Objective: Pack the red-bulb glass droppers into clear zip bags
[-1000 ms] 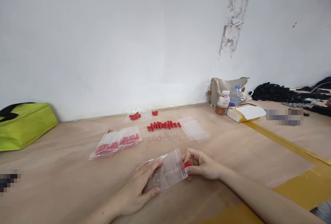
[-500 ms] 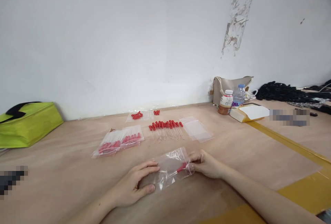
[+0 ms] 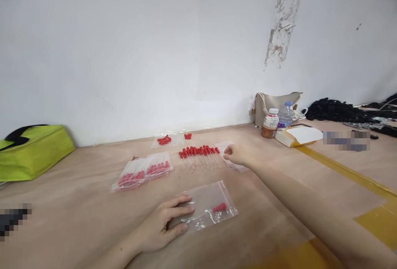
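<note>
A clear zip bag (image 3: 204, 194) lies flat in front of me, with a red-bulbed dropper (image 3: 219, 207) inside it. My left hand (image 3: 166, 223) rests on the bag's left edge, fingers spread and holding nothing. Beyond the bag is a row of loose droppers (image 3: 200, 151), their red bulbs facing the wall and their thin clear stems pointing toward me. My right hand (image 3: 236, 155) hovers at the right end of this row, fingers bent with a small gap between the tips. Under and behind it is a stack of flat clear bags (image 3: 225, 145), partly hidden.
Filled bags of droppers (image 3: 145, 169) lie left of the row. Loose red bulbs (image 3: 164, 139) on clear plastic sit near the wall. A green bag (image 3: 37, 151) stands at far left. Bottles (image 3: 270, 124), a box (image 3: 297, 135) and a black pile (image 3: 336, 111) are at right.
My right hand has let go of the zip bag and moved away to the dropper row. The bag now lies flatter, its right end free. My left hand has stayed on it.
</note>
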{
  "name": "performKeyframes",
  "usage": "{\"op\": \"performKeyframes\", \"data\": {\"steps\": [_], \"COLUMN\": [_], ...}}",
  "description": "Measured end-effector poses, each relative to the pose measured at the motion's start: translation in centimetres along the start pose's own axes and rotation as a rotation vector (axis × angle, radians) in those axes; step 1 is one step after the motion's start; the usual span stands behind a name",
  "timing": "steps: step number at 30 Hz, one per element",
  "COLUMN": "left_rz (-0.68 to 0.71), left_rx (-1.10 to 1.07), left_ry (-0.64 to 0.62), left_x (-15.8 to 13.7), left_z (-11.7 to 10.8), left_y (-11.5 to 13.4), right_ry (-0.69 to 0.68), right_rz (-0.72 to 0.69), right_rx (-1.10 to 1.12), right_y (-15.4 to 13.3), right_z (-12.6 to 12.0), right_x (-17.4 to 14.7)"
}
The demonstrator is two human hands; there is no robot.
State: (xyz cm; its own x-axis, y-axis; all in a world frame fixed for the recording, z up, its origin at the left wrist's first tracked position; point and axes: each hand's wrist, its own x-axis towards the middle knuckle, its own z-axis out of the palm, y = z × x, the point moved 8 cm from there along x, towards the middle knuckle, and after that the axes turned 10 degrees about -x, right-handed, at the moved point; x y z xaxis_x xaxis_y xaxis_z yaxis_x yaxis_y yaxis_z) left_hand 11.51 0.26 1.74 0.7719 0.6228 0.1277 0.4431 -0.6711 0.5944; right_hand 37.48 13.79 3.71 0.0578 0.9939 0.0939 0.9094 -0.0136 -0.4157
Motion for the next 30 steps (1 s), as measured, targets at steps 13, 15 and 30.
{"op": "performKeyframes", "data": {"steps": [13, 15, 30], "left_rz": [0.0, -0.006, 0.002], "left_rx": [0.067, 0.049, 0.044], "left_ry": [-0.003, -0.001, 0.019], "left_x": [-0.1, -0.1, 0.2], "left_z": [0.0, 0.0, 0.0], "left_y": [0.6, 0.5, 0.1], "right_ry": [0.135, 0.16, 0.124], "right_rz": [0.18, 0.154, 0.123], "right_rx": [0.083, 0.156, 1.125], "right_y": [-0.1, 1.0, 1.6], "right_z": [-0.5, -1.2, 4.1], "right_x": [2.7, 0.5, -8.5]}}
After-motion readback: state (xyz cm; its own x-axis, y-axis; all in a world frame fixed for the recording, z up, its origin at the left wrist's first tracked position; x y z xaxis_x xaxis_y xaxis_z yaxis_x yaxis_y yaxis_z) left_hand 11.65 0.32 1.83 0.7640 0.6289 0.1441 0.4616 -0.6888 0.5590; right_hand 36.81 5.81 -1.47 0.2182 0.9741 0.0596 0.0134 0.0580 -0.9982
